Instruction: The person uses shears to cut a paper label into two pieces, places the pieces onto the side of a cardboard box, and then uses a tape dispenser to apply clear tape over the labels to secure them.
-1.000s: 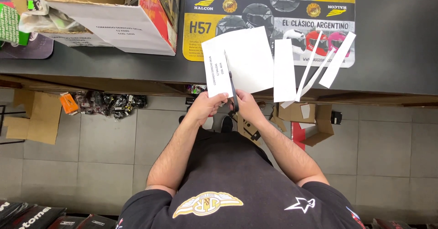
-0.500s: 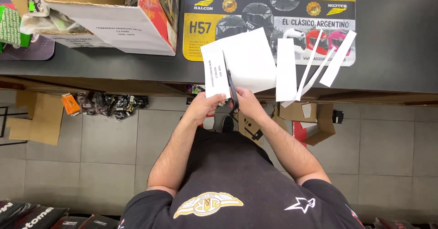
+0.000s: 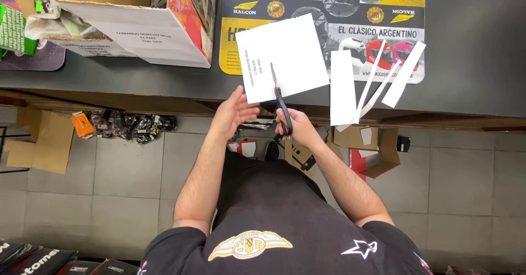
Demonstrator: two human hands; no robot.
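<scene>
One white sheet of paper (image 3: 285, 56) lies at the near edge of the dark counter (image 3: 471, 45), its lower part overhanging toward the person, and every other place here is told from it. Scissors (image 3: 281, 102) with dark handles cut up into its lower edge, the blade tips resting on the paper; whether the blades are parted or closed is hard to make out. At the lower middle of the sheet, the right hand (image 3: 296, 128) is clamped on the scissor handles, fingers through the loops and mostly hidden behind them, forearm running down and right. Left of the scissors, the left hand (image 3: 233, 113) is spread with fingers apart, its fingertips at the sheet's lower left corner; I cannot tell whether they pinch the paper or only touch it. Right of the sheet lie several cut white strips (image 3: 378, 80), one broad and the others narrow and crossing. Beneath the sheet and strips is a printed poster (image 3: 350, 12), partly covered by both. Left of the sheet stands an open cardboard box (image 3: 137, 23), its top cut off by the frame. Below the counter, on the tiled floor, are cardboard pieces (image 3: 38, 141).
</scene>
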